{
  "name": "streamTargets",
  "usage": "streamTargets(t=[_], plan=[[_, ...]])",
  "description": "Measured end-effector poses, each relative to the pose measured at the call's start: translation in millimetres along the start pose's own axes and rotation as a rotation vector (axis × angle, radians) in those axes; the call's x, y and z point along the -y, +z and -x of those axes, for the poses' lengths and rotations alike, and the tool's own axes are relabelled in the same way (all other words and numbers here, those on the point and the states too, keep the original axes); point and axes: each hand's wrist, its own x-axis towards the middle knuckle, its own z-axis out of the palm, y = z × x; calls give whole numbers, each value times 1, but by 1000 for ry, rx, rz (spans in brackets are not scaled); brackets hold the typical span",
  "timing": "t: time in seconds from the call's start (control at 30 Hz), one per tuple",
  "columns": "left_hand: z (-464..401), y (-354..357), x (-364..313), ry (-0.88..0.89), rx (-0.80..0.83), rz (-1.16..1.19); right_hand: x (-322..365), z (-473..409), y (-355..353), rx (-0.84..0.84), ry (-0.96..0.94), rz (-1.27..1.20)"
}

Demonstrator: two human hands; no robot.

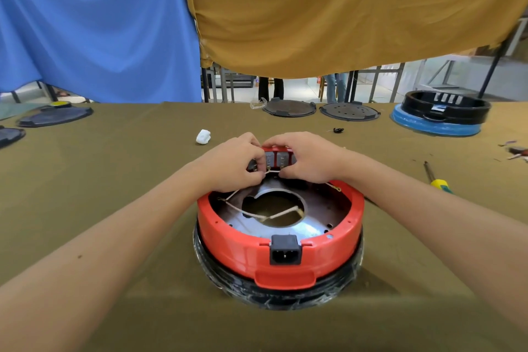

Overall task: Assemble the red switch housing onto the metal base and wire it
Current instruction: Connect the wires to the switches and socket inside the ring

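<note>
A round red housing (228, 234) sits on a black ring in the middle of the table, with a black power socket (285, 250) at its near side. Inside lies the shiny metal base (300, 226) with a central hole and white wires (281, 213) crossing it. At the far rim stands the red switch housing (278, 155) with grey terminal blocks. My left hand (233, 164) pinches a white wire at the switch's left terminals. My right hand (307, 158) grips the switch's right end, fingers curled over its top.
A yellow-handled screwdriver (437, 178) lies to the right. A white wad (203, 136) and a small black part (338, 130) lie beyond the hands. Dark round plates (288, 108) and a black ring on a blue base (441, 116) stand at the far edge.
</note>
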Motion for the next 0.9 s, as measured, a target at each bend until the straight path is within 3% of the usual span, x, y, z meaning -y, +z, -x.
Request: streamTargets(t=[0.23, 0.43, 0.67, 0.8, 0.9], plan=[[1, -1, -1, -5, 1, 2, 0, -1, -2, 7, -8, -30], [1, 0, 0, -15, 4, 6, -4, -2, -14, 174, 22, -184], [-1, 0, 1, -13, 4, 9, -10, -4, -12, 171, 37, -196], [0, 1, 1, -10, -3, 8, -13, -2, -12, 97, 157, -566], [1, 0, 1, -15, 1, 6, -12, -4, -12, 144, 173, -579]])
